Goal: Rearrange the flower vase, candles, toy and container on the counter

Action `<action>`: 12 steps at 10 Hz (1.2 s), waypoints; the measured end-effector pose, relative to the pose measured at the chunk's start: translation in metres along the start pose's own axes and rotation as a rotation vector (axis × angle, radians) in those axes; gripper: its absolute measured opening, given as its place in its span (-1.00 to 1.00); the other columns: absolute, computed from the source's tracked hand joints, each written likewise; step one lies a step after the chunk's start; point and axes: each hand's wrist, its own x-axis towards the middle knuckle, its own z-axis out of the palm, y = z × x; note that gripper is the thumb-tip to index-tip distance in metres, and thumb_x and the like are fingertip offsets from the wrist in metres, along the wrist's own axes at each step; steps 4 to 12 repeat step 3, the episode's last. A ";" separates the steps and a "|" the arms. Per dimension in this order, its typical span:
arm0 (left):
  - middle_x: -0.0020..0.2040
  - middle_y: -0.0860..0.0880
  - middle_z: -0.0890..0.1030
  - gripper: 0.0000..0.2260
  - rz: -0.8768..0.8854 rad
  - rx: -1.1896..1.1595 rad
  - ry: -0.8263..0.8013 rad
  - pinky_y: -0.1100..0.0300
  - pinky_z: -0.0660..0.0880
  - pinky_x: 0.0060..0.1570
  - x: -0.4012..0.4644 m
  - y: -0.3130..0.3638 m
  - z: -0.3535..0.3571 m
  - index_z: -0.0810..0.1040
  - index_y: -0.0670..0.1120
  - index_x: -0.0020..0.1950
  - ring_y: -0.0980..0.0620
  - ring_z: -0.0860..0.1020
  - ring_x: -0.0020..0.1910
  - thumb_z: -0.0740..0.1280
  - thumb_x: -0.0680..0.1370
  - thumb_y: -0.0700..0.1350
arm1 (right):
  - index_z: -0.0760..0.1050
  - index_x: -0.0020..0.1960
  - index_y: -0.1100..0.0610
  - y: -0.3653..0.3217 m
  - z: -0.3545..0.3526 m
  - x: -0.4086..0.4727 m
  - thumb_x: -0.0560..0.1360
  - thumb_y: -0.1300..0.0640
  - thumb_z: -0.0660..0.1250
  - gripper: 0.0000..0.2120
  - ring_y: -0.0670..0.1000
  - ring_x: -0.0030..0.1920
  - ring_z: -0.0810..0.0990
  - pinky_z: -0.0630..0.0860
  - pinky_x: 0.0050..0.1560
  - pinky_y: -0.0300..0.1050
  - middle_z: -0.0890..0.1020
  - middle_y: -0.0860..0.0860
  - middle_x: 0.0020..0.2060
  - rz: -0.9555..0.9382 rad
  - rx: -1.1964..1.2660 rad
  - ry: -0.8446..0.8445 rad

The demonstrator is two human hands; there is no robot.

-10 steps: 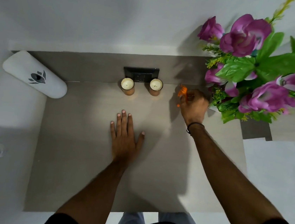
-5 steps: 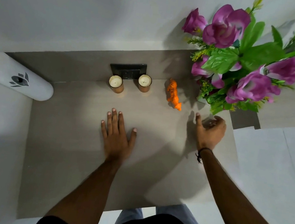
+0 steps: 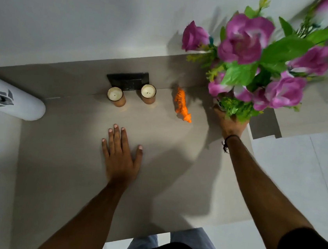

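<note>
Right hand (image 3: 230, 124) reaches in under the flowers (image 3: 254, 59) at the counter's (image 3: 62, 164) right rear corner, apparently wrapping the vase, but leaves hide the fingers, so I cannot tell how tight that hold is. Left hand (image 3: 121, 156) lies flat and empty mid-counter, likely bracing. Toy (image 3: 182, 105) lies just beside the vase; two candles (image 3: 115, 96) stand along the back edge, clear of the reach.
</note>
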 end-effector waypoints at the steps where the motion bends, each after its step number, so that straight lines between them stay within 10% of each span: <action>1: 0.76 -0.15 0.03 -0.25 0.008 -0.001 0.012 -0.25 0.02 0.70 0.000 0.002 0.002 0.01 -0.12 0.72 -0.16 -0.01 0.75 0.03 0.66 0.29 | 0.42 0.27 0.45 0.006 -0.004 0.004 0.29 0.45 0.56 -0.40 -0.21 -0.19 0.69 0.62 -0.15 -0.31 0.63 0.22 0.14 0.092 0.176 -0.091; 2: 0.76 -0.14 0.03 -0.25 0.019 -0.010 0.036 -0.24 0.02 0.70 0.001 -0.002 0.004 0.01 -0.11 0.72 -0.16 -0.01 0.75 0.02 0.66 0.30 | 0.45 0.20 0.42 0.005 0.000 0.005 0.28 0.52 0.52 -0.47 -0.22 -0.25 0.69 0.61 -0.26 -0.34 0.68 0.13 -0.03 0.110 0.205 -0.124; 3: 0.76 -0.15 0.04 -0.26 0.026 -0.019 0.057 -0.23 0.02 0.70 0.002 -0.002 0.005 0.02 -0.11 0.72 -0.16 0.00 0.75 0.03 0.67 0.29 | 0.57 0.09 0.20 -0.003 -0.006 -0.011 0.16 0.01 0.67 -0.42 -0.06 -0.07 0.67 0.64 0.00 -0.15 0.72 0.03 -0.04 0.077 -0.046 -0.057; 12: 0.76 -0.15 0.04 -0.26 0.026 -0.019 0.057 -0.23 0.02 0.70 0.002 -0.002 0.005 0.02 -0.11 0.72 -0.16 0.00 0.75 0.03 0.67 0.29 | 0.57 0.09 0.20 -0.003 -0.006 -0.011 0.16 0.01 0.67 -0.42 -0.06 -0.07 0.67 0.64 0.00 -0.15 0.72 0.03 -0.04 0.077 -0.046 -0.057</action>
